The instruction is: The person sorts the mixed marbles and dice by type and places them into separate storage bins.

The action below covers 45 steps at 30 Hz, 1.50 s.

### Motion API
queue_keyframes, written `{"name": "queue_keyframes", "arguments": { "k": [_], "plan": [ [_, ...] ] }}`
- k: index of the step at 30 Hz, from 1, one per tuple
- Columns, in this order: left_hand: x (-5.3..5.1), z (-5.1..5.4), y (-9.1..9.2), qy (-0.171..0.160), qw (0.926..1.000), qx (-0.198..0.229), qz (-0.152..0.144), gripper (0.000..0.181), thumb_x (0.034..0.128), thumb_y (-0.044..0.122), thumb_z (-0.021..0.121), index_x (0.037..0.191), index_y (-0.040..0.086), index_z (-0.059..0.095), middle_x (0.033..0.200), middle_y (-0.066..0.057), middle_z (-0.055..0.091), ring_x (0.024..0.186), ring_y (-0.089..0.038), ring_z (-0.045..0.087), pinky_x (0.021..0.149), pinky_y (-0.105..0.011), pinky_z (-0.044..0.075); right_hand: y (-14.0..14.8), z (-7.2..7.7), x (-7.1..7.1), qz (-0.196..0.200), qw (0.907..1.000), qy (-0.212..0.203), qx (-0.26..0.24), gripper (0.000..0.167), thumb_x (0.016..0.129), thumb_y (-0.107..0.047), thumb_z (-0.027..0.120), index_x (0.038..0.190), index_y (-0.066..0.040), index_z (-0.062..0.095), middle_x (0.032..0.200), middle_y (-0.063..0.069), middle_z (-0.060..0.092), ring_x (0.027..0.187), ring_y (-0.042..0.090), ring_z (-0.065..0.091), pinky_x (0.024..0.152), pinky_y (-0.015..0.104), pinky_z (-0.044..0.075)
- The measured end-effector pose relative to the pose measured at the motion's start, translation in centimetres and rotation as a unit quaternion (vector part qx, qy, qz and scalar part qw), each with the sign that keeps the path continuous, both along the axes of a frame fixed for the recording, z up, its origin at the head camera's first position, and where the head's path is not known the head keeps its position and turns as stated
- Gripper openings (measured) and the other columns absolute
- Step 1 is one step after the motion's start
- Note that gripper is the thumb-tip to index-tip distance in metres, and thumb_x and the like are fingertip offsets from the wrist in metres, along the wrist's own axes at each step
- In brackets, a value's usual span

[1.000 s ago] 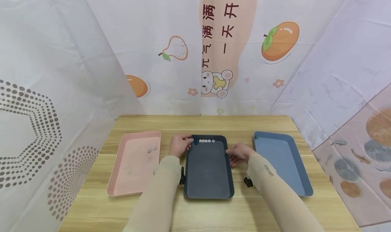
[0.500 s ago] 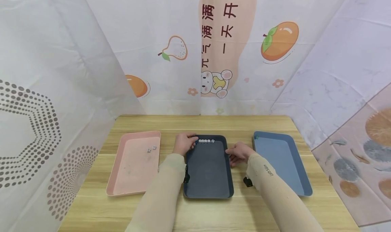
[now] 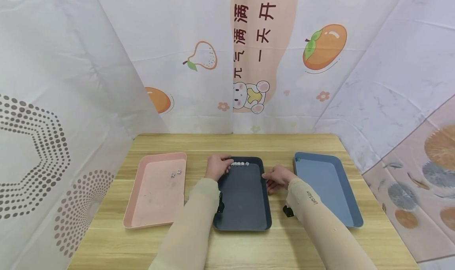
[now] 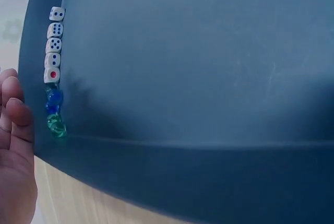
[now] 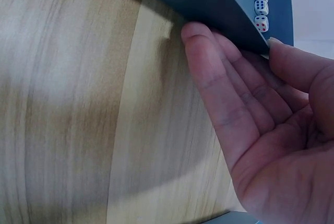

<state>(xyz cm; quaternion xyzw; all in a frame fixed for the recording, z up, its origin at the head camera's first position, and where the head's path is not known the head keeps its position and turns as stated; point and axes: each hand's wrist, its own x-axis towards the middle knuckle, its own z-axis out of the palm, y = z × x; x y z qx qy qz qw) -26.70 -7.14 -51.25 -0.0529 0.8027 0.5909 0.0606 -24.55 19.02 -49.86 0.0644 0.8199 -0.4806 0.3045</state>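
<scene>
Inside the dark blue-grey tray (image 3: 243, 201), a row of white dice (image 4: 54, 45) lines the far wall. Blue glass marbles (image 4: 55, 97) and green glass marbles (image 4: 56, 126) continue that row into the far left corner; the left hand hides them in the head view. My left hand (image 3: 217, 167) reaches over this corner, its fingers loosely bent beside the far rim in the left wrist view and nothing visible in them. At the tray's right side, my right hand (image 5: 271, 109) pinches the rim, thumb on top and fingers against the outer wall.
A pink tray (image 3: 153, 199) with two dice (image 3: 175, 173) stands to the left. On the right is a blue tray (image 3: 321, 191) with a small green piece (image 3: 298, 159) in its far left corner. All three trays rest on a wooden table (image 3: 249, 250) before a hanging printed cloth.
My left hand has moved right from the tray's outer left corner to over it, covering the blue marbles in the head view. The right hand stays at the right rim.
</scene>
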Motion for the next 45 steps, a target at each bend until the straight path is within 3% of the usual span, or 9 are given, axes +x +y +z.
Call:
{"name": "queue_keyframes", "arguments": {
  "k": [14,24,32,38,45],
  "plan": [
    [0.0,-0.4,1.4,0.009,0.9998,-0.015,0.005,0.026,0.0948,0.01,0.074,0.12,0.003,0.075,0.089,-0.019,0.075,0.06,-0.014,0.061,0.054,-0.025,0.052,0.0,0.1,-0.1,0.002,1.0,-0.005,-0.002,0.029,0.104,-0.018,0.061,0.098,0.007,0.073,0.082,0.017,0.073,0.067,0.022,0.072,0.068,0.038,0.063],
    [0.0,-0.4,2.7,-0.002,0.9992,-0.034,0.019,0.03,0.0935,0.013,0.076,0.122,0.005,0.075,0.088,-0.016,0.075,0.07,-0.024,0.069,0.057,-0.027,0.054,0.1,0.0,0.0,0.001,1.0,0.002,-0.002,0.028,0.104,-0.018,0.061,0.099,0.007,0.071,0.082,0.017,0.071,0.066,0.022,0.071,0.068,0.038,0.063],
    [0.0,-0.7,3.8,0.007,0.9988,-0.049,0.003,0.028,0.0943,0.013,0.075,0.121,0.005,0.076,0.083,-0.015,0.074,0.06,-0.014,0.063,0.055,-0.026,0.053,0.0,0.1,0.0,-0.003,0.9999,-0.003,-0.011,0.028,0.104,-0.019,0.062,0.1,0.008,0.071,0.084,0.019,0.072,0.067,0.023,0.071,0.069,0.04,0.064],
    [0.3,-1.3,4.5,-0.006,0.9992,-0.033,-0.019,0.03,0.0958,0.013,0.073,0.125,0.004,0.073,0.084,-0.014,0.075,0.057,-0.012,0.061,0.053,-0.027,0.053,0.1,0.2,0.1,-0.003,1.0,-0.004,-0.008,0.029,0.104,-0.019,0.061,0.101,0.008,0.071,0.086,0.02,0.072,0.07,0.025,0.072,0.071,0.041,0.064],
    [0.6,-2.1,5.1,-0.022,0.9995,-0.011,-0.021,0.034,0.0962,0.011,0.073,0.129,0.005,0.071,0.087,-0.011,0.075,0.058,-0.013,0.06,0.053,-0.028,0.054,0.1,0.1,0.0,0.002,1.0,-0.005,-0.006,0.031,0.104,-0.02,0.061,0.101,0.008,0.071,0.085,0.019,0.073,0.07,0.025,0.073,0.071,0.041,0.064]
  ]
}}
